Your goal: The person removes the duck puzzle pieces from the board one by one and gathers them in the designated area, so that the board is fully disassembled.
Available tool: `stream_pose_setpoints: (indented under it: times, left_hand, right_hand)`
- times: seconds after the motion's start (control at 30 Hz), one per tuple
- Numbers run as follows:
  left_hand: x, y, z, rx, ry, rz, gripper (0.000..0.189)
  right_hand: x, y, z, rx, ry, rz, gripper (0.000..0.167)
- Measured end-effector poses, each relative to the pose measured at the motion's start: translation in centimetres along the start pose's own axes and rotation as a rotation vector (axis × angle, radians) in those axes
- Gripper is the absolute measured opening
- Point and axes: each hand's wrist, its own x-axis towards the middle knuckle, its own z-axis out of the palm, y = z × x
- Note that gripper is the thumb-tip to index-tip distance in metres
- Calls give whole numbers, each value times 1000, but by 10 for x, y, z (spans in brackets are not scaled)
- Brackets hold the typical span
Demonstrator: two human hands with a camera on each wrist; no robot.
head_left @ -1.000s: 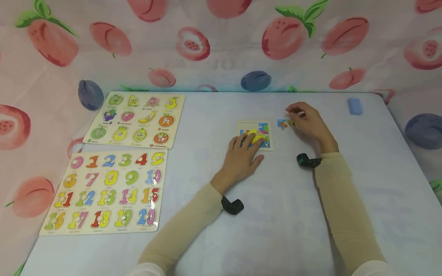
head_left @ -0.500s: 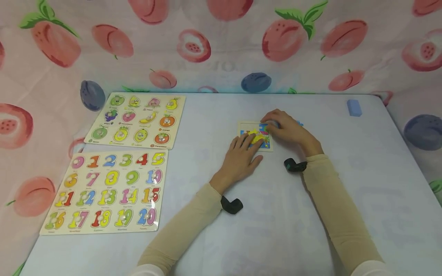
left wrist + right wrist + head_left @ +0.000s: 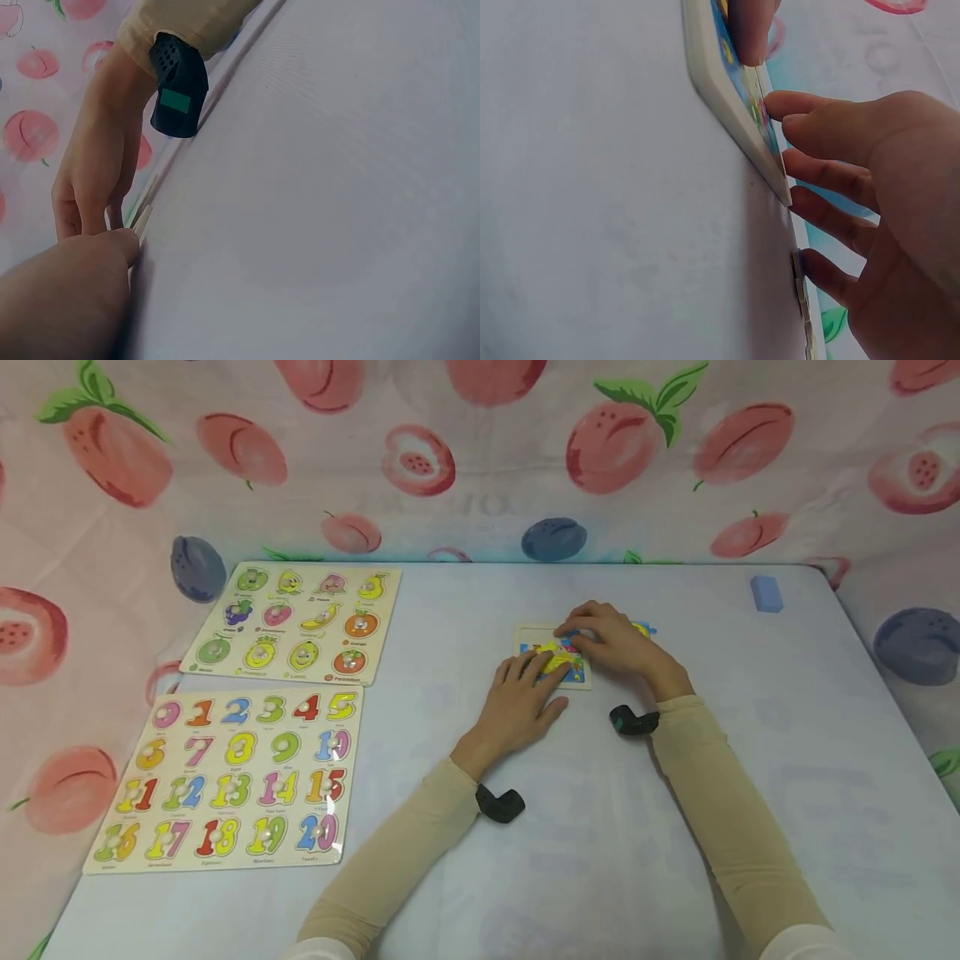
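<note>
A small wooden jigsaw board (image 3: pixel 528 633) with a pale rim lies right of the table's middle, partly filled with colourful picture pieces. My left hand (image 3: pixel 513 710) rests on its lower left part, fingers spread and fairly straight over a yellow area. At the upper right corner, my right hand (image 3: pixel 618 643) pinches a puzzle piece (image 3: pixel 573 634) against the picture, thumb and forefinger close together; the piece is mostly hidden. The right wrist view shows the board's edge (image 3: pixel 735 127) and that hand's fingertips on its surface. Loose puzzle pieces (image 3: pixel 643 628) lie behind the right hand, partly covered.
A fruit peg board (image 3: pixel 296 620) lies at the back left, with a number peg board (image 3: pixel 225 777) in front of it. A blue block (image 3: pixel 767 594) sits at the back right. Fruit-printed cloth (image 3: pixel 480 460) hangs behind the table.
My right hand has moved left from the loose pieces to the jigsaw board's upper right corner, and shifted slightly further left since. The left hand has stayed on the board.
</note>
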Motion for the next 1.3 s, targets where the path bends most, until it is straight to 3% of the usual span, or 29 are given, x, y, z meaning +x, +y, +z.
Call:
stream_pose_setpoints:
  times: [0.73, 1.03, 1.3]
  left_hand:
    - [-1, 3, 0, -9, 2, -17, 52]
    - [5, 10, -2, -5, -53, -89, 53]
    - [8, 12, -2, -3, -48, -106, 52]
  right_hand:
    - [5, -4, 5, -1, 19, -27, 14]
    - [5, -5, 4, -1, 31, -38, 17]
    - [6, -8, 4, 13, 54, -27, 15]
